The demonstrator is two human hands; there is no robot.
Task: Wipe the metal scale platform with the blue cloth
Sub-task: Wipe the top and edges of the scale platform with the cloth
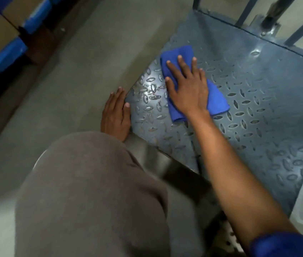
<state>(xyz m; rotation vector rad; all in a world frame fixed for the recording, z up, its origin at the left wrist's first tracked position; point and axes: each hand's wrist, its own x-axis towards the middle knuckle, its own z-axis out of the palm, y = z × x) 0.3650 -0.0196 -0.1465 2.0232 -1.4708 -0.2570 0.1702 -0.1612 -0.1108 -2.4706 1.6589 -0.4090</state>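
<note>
One concrete floor [83, 58], one metal scale platform [258, 108] of raised tread plate set on it, one grey-trousered knee [91, 191] in the foreground, one folded blue cloth [215, 97] lying on the platform's near-left part. Two bare hands: right hand [187, 89] spread flat, fingers apart, palm pressing the cloth down, not clenched round it; left hand [116, 115] open and flat on the floor, thumb touching the platform's left edge, holding nothing.

Grey concrete floor [76, 58], blue-wrapped stacks [4, 58] beside.
</note>
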